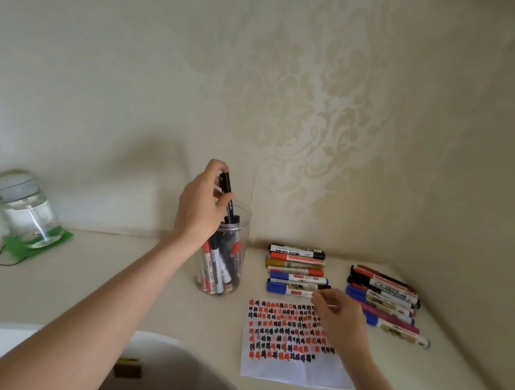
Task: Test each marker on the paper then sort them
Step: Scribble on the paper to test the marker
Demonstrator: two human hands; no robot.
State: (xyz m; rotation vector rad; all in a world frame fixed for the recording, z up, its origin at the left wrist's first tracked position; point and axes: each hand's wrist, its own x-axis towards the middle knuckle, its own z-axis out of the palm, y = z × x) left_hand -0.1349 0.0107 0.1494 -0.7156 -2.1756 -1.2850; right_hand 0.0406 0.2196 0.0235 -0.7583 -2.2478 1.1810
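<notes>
My left hand point(201, 203) grips a black marker point(226, 185) by its upper end and holds it upright in the mouth of a clear plastic jar point(240, 224), which stands filled with several red, black and blue markers. My right hand point(339, 325) hovers over the white paper point(282, 370), which is covered in red and black test marks. Its loosely curled fingertips are at the white end of a blue-capped marker point(287, 289), the nearest one in a row of several markers point(296, 264) lying side by side behind the paper. I see nothing held in this hand.
A second pile of several markers point(385, 298) lies right of the paper near the wall corner. A lidded glass jar of water point(30, 215) stands on a green mat point(61, 239) at far left. The cream table point(116, 259) has a curved cut-out at its front edge.
</notes>
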